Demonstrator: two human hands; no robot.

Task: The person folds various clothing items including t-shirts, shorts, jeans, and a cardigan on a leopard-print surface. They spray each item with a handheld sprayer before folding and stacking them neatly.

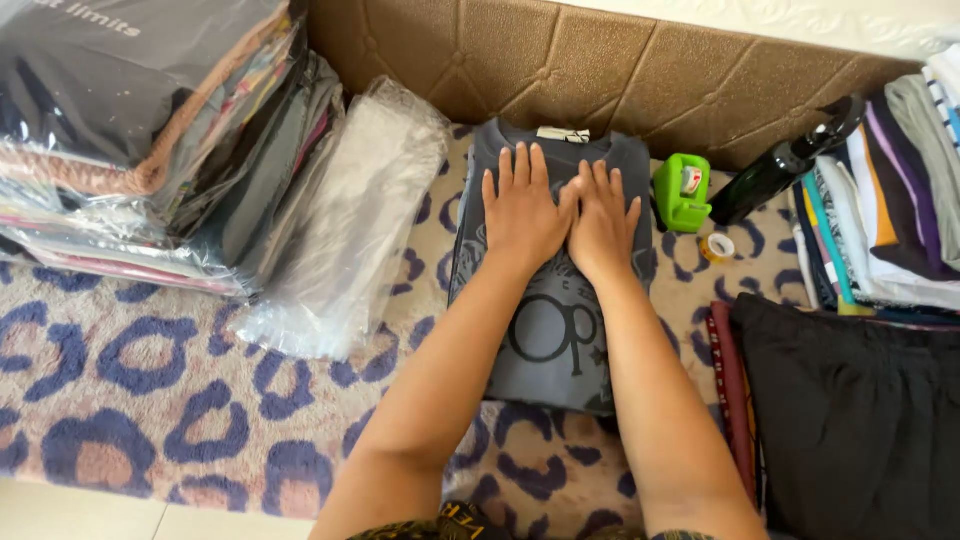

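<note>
A folded dark grey T-shirt (555, 340) with a black print lies on a leopard-patterned blanket (150, 390), its collar toward the padded brown headboard (600, 70). My left hand (522, 210) and my right hand (603, 220) rest flat, side by side, on the shirt's upper half, fingers spread and pointing at the collar. Neither hand grips anything.
A pile of empty clear plastic bags (350, 220) lies left of the shirt, beside a stack of bagged clothes (140, 140). To the right sit a green tape dispenser (682, 192), a tape roll (717, 246), a dark bottle (780, 165), folded striped clothes (890, 190) and a black garment (860, 420).
</note>
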